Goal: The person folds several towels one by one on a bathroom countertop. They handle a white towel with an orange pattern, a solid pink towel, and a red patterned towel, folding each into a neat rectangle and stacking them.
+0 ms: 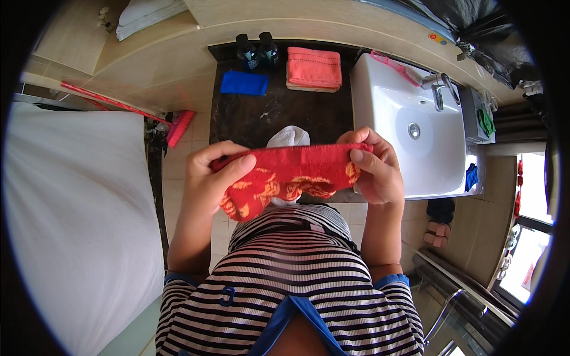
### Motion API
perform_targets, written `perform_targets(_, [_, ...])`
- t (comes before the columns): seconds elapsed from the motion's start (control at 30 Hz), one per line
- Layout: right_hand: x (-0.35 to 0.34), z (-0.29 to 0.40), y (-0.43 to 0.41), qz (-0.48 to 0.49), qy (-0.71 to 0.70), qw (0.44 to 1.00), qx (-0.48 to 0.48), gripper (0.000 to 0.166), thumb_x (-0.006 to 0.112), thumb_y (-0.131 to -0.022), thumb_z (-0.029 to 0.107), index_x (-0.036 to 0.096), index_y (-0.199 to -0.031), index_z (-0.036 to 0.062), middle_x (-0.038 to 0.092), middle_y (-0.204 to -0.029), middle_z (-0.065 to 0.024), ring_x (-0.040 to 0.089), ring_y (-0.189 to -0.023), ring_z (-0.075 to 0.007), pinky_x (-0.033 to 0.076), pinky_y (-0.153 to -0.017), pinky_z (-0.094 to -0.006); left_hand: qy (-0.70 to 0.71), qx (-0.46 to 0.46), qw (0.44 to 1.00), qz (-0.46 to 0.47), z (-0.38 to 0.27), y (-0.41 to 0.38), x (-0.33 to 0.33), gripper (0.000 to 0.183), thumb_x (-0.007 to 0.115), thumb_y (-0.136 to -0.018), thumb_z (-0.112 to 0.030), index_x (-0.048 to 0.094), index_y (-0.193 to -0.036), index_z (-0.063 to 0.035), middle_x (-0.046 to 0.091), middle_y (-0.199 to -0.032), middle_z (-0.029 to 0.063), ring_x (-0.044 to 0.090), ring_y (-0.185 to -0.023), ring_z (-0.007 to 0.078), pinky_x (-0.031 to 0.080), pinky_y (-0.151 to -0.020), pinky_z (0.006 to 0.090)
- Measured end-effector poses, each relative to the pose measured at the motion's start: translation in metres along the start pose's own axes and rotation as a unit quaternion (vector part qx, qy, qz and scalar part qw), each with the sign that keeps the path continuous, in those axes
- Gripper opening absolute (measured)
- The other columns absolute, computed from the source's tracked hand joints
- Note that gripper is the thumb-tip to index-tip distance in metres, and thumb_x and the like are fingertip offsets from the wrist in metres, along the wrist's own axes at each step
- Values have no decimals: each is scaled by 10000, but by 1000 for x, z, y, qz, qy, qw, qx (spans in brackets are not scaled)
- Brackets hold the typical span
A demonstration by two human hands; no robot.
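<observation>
A red cloth with an orange pattern (289,171) stretches between my two hands in front of my waist. My left hand (213,173) grips its left end, thumb on top. At the other end, my right hand (376,162) pinches the upper corner between thumb and fingers. The cloth's lower edge hangs in loose folds. Behind it, a white cloth (289,135) lies on the dark stone counter (311,113), partly hidden by the red one.
Folded coral towels (314,69), a blue cloth (244,83) and two dark bottles (257,53) occupy the counter. To the right is a white sink (392,164) with a chrome faucet (441,93) and pink brush (401,71). A red broom (178,127) leans at left.
</observation>
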State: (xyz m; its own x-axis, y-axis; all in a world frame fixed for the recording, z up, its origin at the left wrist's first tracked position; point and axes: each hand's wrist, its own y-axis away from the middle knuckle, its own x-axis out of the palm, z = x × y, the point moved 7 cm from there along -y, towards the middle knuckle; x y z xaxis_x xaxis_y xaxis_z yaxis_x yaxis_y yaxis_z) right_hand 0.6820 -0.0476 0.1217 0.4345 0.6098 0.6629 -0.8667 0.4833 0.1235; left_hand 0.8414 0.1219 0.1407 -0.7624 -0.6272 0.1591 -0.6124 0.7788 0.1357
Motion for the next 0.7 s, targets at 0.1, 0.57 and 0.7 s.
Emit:
perform_targets(0.1, [-18, -11, -7, -87, 4, 996, 19, 68, 590, -849, 5, 550, -894, 38, 611, -844, -36, 574, -759, -101, 471, -711, -236, -84, 9, 996, -33, 37, -17, -14, 211, 739, -803, -170, 677, -910, 1, 594, -815, 15, 543, -622, 63, 440, -614, 202])
perform_targets(0.57, [-56, -53, -18, -189, 65, 979, -35, 113, 607, -841, -14, 566, -939, 27, 631, -851, -53, 611, -751, -111, 501, -686, -230, 229, -118, 951, -169, 125, -7, -43, 190, 710, -814, -69, 574, -946, -56, 614, -879, 31, 597, -808, 108, 503, -742, 246])
perform_targets(0.7, [-28, -72, -18, -128, 82, 988, 3, 174, 578, -828, -70, 562, -991, -13, 637, -923, -80, 626, -830, -127, 526, -762, -258, 254, -144, 947, -133, 124, 4, -12, 330, 720, -766, 16, 535, -1034, -38, 601, -968, 63, 592, -896, 153, 498, -811, 296])
